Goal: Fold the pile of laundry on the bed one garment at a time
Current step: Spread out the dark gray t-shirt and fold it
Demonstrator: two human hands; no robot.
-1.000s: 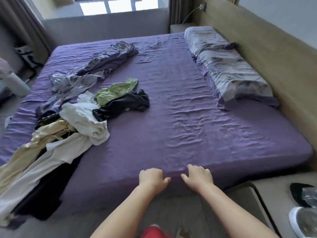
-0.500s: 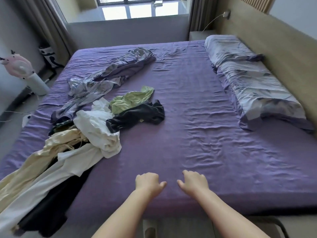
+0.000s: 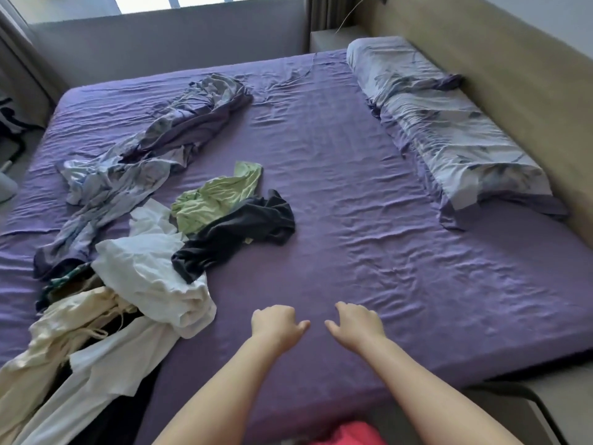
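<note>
Head view: pile of laundry heaped on the left half of the bed, spilling toward and over its near-left edge — loose, crumpled, nothing folded. At the far end a long blue-grey patterned garment, twisted and stretched diagonally across the purple sheet. Nearer the middle a light green garment, bunched, with a black garment lying partly over its lower edge. Just left of these a white garment in soft rumpled folds; below it a cream garment with thin strings, and more white and black cloth trailing off the corner.

Left hand and right hand side by side over the bare sheet near the bed's front edge, close to the pile yet apart from it — fingers loosely curled, grasping nothing, thumbs pointing toward each other.

Along the right side, against the headboard, a pale patterned pillow, wrinkled.
</note>
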